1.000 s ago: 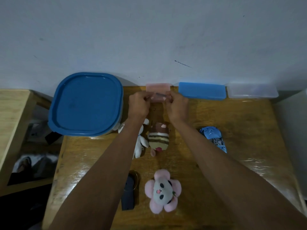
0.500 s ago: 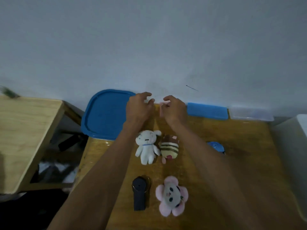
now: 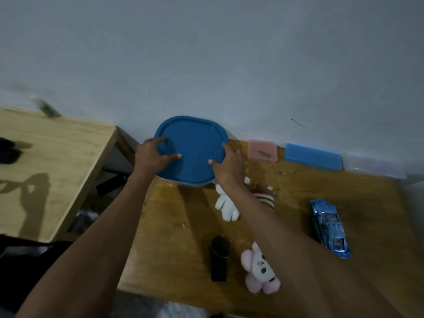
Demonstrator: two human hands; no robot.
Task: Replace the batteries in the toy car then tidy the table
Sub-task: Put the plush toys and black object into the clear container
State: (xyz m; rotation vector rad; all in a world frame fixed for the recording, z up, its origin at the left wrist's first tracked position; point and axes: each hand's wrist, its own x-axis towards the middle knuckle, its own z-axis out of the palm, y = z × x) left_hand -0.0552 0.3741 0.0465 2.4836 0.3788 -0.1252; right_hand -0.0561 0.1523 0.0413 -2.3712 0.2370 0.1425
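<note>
Fingers: my left hand (image 3: pixel 153 157) has its thumb laid across the blue lid (image 3: pixel 192 148) and its fingers hooked over the lid's left edge; my right hand (image 3: pixel 229 165) mirrors it at the lid's right edge, thumb on top, fingers wrapped round the rim. Both grip the lid and nothing else.
Toy car: blue toy car (image 3: pixel 330 227) lies at mid-right of the frame on the table (image 3: pixel 174 216), well apart from both hands, untouched.
Container: lidded tub at upper centre, against the wall, at the table's left rear corner.
Step, as I judge it: tidying stage, opening the tub for the loose items. Battery state of the car I cannot tell.
Next move: lift the lid evenly at both edges, set it aside, keep the tub from sliding.
Nearby: white plush (image 3: pixel 226 205) and striped plush (image 3: pixel 266 198) just under my right forearm; black case (image 3: pixel 219 258) and pink plush (image 3: pixel 260 271) lower centre.
Back row: pink box (image 3: pixel 262 150), blue box (image 3: pixel 313 157), clear box (image 3: pixel 374 167) along the wall, upper right.
</note>
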